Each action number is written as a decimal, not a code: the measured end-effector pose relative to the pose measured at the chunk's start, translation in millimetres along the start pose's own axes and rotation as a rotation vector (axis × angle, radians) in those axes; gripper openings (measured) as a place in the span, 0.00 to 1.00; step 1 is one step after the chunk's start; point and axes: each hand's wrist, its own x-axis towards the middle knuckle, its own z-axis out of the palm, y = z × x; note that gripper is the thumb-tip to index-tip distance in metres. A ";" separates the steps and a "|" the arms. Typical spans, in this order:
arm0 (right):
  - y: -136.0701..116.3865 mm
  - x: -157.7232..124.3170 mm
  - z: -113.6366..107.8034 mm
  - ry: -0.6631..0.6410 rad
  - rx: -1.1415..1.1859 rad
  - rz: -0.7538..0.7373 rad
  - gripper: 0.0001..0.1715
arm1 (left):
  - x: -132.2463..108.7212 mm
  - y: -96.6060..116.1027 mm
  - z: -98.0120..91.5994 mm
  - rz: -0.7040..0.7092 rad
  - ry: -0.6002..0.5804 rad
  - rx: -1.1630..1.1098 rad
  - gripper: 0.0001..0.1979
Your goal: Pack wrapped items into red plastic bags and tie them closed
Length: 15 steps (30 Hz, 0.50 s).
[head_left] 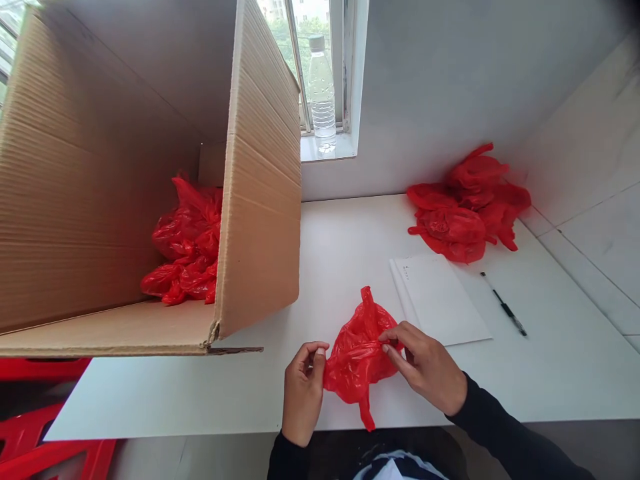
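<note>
While one cardboard box (150,200) is holding several red bags (187,243) at left, the left hand (303,393) and right hand (427,367) are both pinching one red plastic bag (357,357) at the table's (350,247) near edge. Farther right are lying one paper sheet (440,300), one pen (505,307) and one heap of red bags (467,207).

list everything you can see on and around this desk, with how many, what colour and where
red plastic bag: one, red, near edge of the table, held between both hands
pile of red bags: several, red, far right of the table against the wall
bags in the box: several, red, inside the cardboard box
cardboard box: one, brown, open, on the left
sheet of paper: one, white, right of the held bag
pen: one, black, right of the paper
water bottle: one, clear, on the window sill
table: one, white
red stools: red, lower left, count unclear
left hand: grip on the bag's left edge
right hand: grip on the bag's right side
</note>
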 end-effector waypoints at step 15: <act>2.2 -8.3 -12.6 0.135 0.093 0.122 0.10 | -10.5 0.7 -6.1 0.247 0.157 0.331 0.08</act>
